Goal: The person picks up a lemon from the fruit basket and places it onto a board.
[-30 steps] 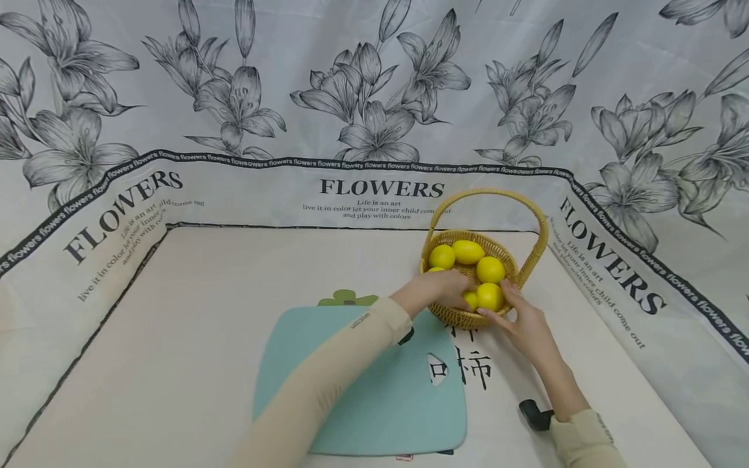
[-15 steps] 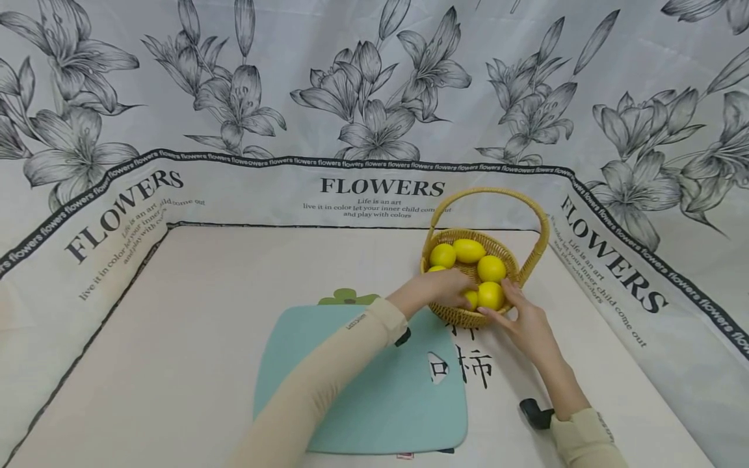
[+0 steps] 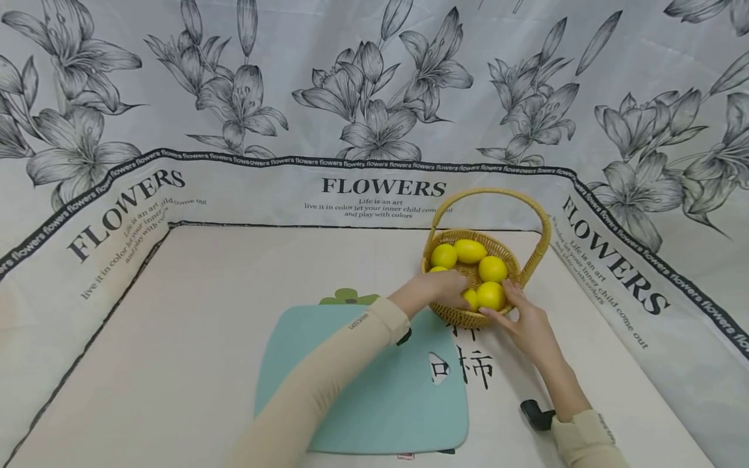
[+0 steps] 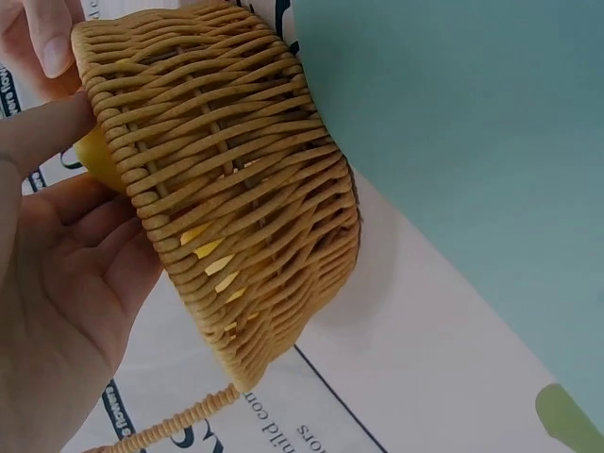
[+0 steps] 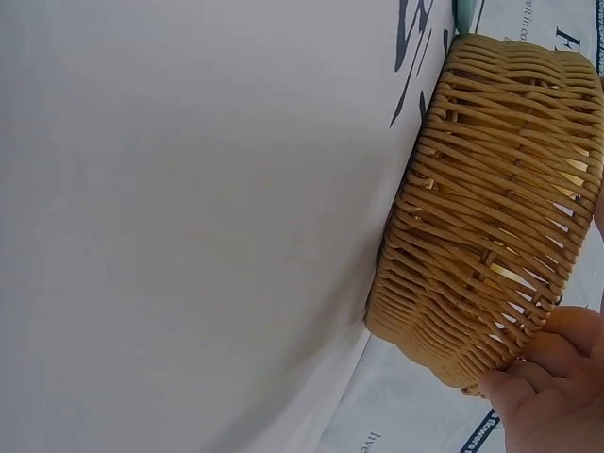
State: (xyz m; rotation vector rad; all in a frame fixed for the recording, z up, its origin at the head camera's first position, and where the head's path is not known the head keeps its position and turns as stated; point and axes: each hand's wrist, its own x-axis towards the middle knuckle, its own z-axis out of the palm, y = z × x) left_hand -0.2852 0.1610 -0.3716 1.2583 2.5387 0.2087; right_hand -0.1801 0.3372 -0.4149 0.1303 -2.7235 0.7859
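Note:
A wicker basket (image 3: 468, 318) with a tall arched handle stands at the back right of the table, with several yellow lemons (image 3: 471, 251) inside. My left hand (image 3: 441, 287) reaches over the near rim into it. In the left wrist view, the thumb and fingers of that hand (image 4: 71, 255) close round a lemon (image 4: 99, 160) at the rim; the basket wall hides part of the fruit. On the right side, my right hand (image 3: 529, 328) holds the rim beside another lemon (image 3: 491, 296). Its fingers curl against the woven edge (image 5: 552, 363) in the right wrist view.
A pale blue board (image 3: 374, 390) lies under my left forearm, left of the basket. Behind it a green printed leaf shape (image 3: 348, 297) shows. Black printed characters (image 3: 478, 369) mark the tabletop near the basket. Flower-printed cloth (image 3: 380, 130) walls the back and sides.

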